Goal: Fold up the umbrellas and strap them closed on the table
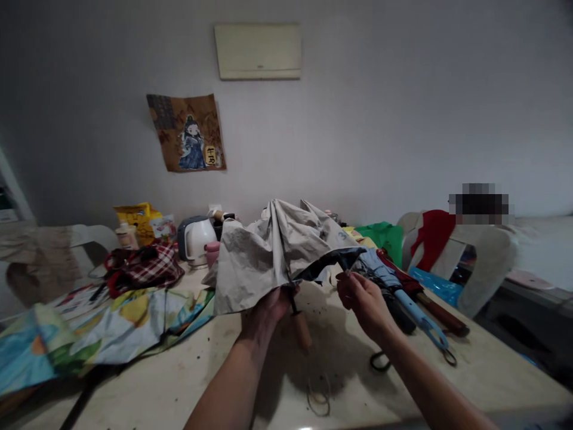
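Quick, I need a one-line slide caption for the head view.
Left hand at the shaft of a grey umbrella, right hand at its canopy's edge, furled umbrellas lying to the right.

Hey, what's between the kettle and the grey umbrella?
In the head view, a pink container shows between the kettle and the grey umbrella, with a dark thing behind it, too unclear to name.

Dim light falls on a grey wall (367, 119) behind the brown poster (185, 134). Above and to the poster's right hangs a cream box (258, 52); below the poster stretches a pale counter (358, 394). A white chair (92, 236) stands to its lower left, a second chair (495, 260) to its lower right.
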The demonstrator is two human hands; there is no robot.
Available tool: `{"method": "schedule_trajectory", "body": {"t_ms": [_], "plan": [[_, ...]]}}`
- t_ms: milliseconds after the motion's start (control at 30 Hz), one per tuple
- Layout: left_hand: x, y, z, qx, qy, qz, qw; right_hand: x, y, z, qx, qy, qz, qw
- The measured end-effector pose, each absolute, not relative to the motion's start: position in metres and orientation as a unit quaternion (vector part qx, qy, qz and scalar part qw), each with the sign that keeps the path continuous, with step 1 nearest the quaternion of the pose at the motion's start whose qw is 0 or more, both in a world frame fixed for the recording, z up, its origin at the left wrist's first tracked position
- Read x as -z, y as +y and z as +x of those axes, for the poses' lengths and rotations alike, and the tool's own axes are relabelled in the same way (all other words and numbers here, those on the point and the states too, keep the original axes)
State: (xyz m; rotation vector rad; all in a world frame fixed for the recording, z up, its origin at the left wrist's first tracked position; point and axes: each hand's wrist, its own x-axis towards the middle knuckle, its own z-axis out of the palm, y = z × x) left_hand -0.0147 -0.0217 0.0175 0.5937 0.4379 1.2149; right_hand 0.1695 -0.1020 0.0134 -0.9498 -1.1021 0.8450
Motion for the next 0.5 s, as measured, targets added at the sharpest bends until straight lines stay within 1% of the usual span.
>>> {"method": "schedule_trajectory", "body": {"t_ms": [100, 200, 267, 400, 433, 500], "plan": [[-0.019, -0.025, -0.015, -0.567, 0.207, 0.282, 0.746, -0.023, -0.101, 0.184, -0.416, -0.449, -0.39, 0.688], [-0.02, -0.025, -0.018, -0.568, 0.203, 0.286, 0.744, -0.027, -0.099, 0.193, -0.443, -0.41, -0.399, 0.69], [-0.022, -0.024, -0.02, -0.568, 0.201, 0.289, 0.744, -0.021, -0.096, 0.196, -0.456, -0.406, -0.432, 0.664], [-0.023, -0.023, -0.023, -0.567, 0.196, 0.286, 0.747, 0.001, -0.085, 0.192, -0.493, -0.444, -0.477, 0.576], [-0.022, -0.023, -0.023, -0.567, 0.196, 0.284, 0.748, 0.004, -0.081, 0.188, -0.499, -0.447, -0.48, 0.567], [-0.019, -0.023, -0.022, -0.567, 0.198, 0.282, 0.748, 0.007, -0.075, 0.176, -0.494, -0.451, -0.47, 0.576]]}}
